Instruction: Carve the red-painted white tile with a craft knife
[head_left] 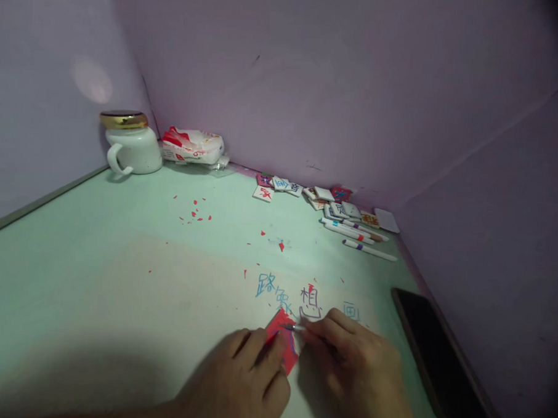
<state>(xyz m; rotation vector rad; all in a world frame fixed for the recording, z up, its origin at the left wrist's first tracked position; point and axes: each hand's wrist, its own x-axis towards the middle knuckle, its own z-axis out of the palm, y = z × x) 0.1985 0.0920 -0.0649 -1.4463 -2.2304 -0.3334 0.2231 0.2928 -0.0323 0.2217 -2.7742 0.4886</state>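
Note:
A small red square tile (289, 361) with purple strokes on its face lies on a pale sheet (187, 291). My left hand (248, 377) is closed on the tile from the left, its fingers pressing it down and covering part of it. In a pinch, my right hand (355, 366) grips a slim pen-like tool (298, 327) with a metallic tip. That tip touches the tile's upper part, and the rest of the tool is hidden by the fingers. Just beyond the tile are handwritten blue and purple characters (309, 301) on the sheet.
Red flakes (194, 214) lie scattered over the green tabletop (98, 219). Along the back wall are several character tiles (263, 193) and white markers (369, 250). A phone (434, 357) lies at right; a lidded white mug (136, 148) and a tissue pack (193, 147) stand back left.

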